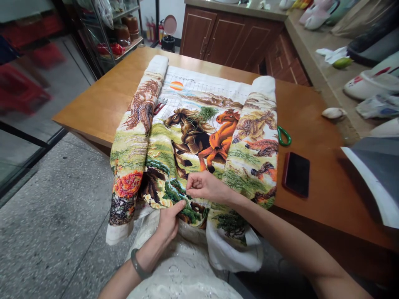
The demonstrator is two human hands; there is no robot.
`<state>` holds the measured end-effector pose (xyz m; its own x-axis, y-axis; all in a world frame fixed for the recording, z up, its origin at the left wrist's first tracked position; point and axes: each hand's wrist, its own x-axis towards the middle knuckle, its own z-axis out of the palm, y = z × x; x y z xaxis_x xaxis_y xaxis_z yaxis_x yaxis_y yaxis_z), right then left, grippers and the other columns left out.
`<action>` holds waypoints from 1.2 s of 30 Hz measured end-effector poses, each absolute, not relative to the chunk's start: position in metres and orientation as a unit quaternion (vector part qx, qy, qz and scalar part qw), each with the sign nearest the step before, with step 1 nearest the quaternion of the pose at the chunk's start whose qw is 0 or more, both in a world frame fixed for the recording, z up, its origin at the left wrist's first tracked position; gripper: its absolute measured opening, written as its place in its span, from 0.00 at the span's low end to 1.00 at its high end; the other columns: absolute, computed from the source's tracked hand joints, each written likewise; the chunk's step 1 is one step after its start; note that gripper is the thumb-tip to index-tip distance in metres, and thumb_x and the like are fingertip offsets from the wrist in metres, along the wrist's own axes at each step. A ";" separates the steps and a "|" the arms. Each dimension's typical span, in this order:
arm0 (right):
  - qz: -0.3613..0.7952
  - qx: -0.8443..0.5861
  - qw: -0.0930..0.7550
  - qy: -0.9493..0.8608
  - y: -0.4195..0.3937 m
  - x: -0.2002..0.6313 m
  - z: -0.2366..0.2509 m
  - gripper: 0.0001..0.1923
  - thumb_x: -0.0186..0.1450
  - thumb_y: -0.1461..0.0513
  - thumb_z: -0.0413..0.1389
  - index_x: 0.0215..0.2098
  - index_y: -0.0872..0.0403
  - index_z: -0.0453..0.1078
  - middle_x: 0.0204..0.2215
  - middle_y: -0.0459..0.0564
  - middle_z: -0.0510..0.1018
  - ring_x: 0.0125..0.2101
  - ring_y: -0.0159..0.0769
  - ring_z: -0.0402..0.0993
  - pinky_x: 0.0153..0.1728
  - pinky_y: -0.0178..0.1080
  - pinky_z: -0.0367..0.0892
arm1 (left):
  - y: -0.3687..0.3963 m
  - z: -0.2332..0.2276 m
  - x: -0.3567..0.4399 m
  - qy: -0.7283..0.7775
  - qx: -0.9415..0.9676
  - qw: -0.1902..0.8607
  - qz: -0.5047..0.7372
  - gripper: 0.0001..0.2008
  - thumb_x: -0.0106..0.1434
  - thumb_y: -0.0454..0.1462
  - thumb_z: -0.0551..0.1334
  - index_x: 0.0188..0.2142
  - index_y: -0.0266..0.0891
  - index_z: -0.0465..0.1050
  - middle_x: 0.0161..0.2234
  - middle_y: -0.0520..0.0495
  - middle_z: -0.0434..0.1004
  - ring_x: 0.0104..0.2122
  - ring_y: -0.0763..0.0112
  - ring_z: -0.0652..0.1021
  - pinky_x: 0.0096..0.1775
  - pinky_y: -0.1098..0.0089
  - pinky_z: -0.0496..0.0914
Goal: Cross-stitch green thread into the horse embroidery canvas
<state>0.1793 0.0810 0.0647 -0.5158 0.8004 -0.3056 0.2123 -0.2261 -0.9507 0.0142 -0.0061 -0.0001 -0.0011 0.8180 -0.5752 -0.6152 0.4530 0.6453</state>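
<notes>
Left hand (168, 220) pinching cloth edge under cross-stitch canvas (193, 141), lower centre; right hand (204, 187) pinched narrow, presumably on needle. Horses stitched; upper grid blank.

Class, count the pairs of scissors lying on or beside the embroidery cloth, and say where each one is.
2. The red scissors lie on the cloth by its left roll; the green scissors lie on the table beside the right roll, above the phone. Others may hide under the cloth.

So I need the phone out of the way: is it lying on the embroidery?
No, the phone lies on the bare table, right of the embroidery and apart from it.
</notes>
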 end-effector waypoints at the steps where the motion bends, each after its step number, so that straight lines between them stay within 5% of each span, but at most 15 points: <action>1: 0.648 -0.434 0.227 -0.583 0.080 0.179 0.064 0.12 0.57 0.56 0.68 0.29 0.51 0.70 0.22 0.41 0.73 0.24 0.30 0.64 0.27 0.34 0.58 | -0.006 0.000 0.014 0.487 0.105 0.699 0.513 0.38 0.40 0.44 0.85 0.54 0.45 0.86 0.45 0.46 0.94 0.54 0.44 0.89 0.63 0.52 0.77; 16: 0.580 -0.443 0.228 -0.644 0.078 0.178 0.054 0.06 0.59 0.61 0.63 0.29 0.51 0.71 0.24 0.43 0.73 0.26 0.32 0.65 0.28 0.34 0.58 | -0.006 -0.001 0.013 0.489 0.107 0.702 0.507 0.28 0.41 0.42 0.84 0.45 0.49 0.88 0.44 0.48 0.94 0.52 0.45 0.88 0.62 0.53 0.77; 36: 0.645 -0.434 0.214 -0.592 0.083 0.178 0.059 0.10 0.56 0.57 0.66 0.28 0.51 0.71 0.23 0.42 0.74 0.25 0.31 0.66 0.27 0.34 0.59 | -0.007 -0.002 0.013 0.494 0.105 0.704 0.499 0.33 0.42 0.44 0.84 0.50 0.44 0.87 0.45 0.43 0.94 0.56 0.43 0.88 0.64 0.50 0.76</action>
